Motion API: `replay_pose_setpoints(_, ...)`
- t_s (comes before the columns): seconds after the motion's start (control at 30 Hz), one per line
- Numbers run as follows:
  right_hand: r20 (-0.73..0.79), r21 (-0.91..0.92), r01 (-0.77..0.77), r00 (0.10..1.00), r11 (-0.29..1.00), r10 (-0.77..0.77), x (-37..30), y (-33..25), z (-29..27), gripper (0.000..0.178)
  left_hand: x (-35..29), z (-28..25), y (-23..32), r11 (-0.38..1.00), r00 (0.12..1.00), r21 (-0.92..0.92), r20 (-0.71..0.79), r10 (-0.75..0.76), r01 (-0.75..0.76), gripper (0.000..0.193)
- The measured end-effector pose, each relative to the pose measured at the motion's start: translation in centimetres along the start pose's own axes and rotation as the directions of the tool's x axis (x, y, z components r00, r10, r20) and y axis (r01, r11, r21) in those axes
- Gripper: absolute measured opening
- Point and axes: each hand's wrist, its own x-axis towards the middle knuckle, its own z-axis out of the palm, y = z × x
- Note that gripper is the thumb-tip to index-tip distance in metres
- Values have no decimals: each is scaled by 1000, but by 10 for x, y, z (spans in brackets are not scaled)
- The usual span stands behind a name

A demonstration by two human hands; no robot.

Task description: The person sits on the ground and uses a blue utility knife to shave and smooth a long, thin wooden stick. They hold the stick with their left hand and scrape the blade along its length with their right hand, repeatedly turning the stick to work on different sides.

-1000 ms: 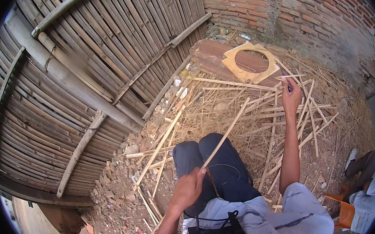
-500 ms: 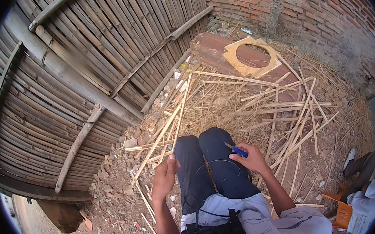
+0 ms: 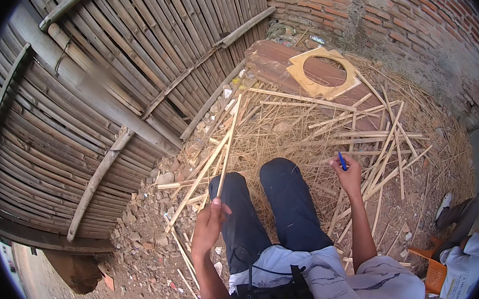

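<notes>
My left hand (image 3: 208, 226) is closed on the lower end of a long, thin bamboo strip (image 3: 225, 163), which slants up and forward beside my left knee (image 3: 230, 191). My right hand (image 3: 349, 178) grips a small blue-handled knife (image 3: 342, 161) out past my right knee (image 3: 281, 174), over the straw; its blade is hard to make out now. A gap separates the two knees, and straw shows between them.
Pale bamboo strips (image 3: 385, 159) lie crossed on straw to the right. A yellowish board with a round hole (image 3: 308, 81) rests on a brown panel (image 3: 266, 62). A bamboo wall (image 3: 123, 63) stands left, a brick wall (image 3: 411, 26) behind. A seated person (image 3: 462, 215) is at right.
My right hand has swung right and forward with the knife, away from my lap. The thin curled shaving on my thighs is gone, and my knees have parted. The left hand barely moved.
</notes>
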Motion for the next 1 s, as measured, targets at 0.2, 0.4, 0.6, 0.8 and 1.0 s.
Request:
replay_pose_setpoints(0.2, -394, -285, -29, 915, 958, -89, 27, 64, -56, 39, -13, -12, 36, 949, 988, -299, 147, -56, 99, 64)
replay_pose_setpoints(0.4, -179, 270, -45, 979, 962, 96, -5, 38, -28, 27, 5, 4, 43, 893, 983, -443, 186, 8, 76, 54)
replay_pose_setpoints(0.6, -45, 444, -30, 997, 896, 56, -25, -61, 0, 29, 18, 18, 60, 938, 967, -342, 220, 130, -48, 52)
replay_pose_setpoints(0.8, -24, 624, 2, 1000, 782, 17, -22, -104, -12, 28, 12, 14, 89, 959, 976, -183, -54, 209, -216, 48)
replay_pose_setpoints(1.0, 146, 525, -83, 989, 847, 6, -26, -80, -31, 27, 12, 1, 76, 950, 976, -226, -79, 201, -214, 47)
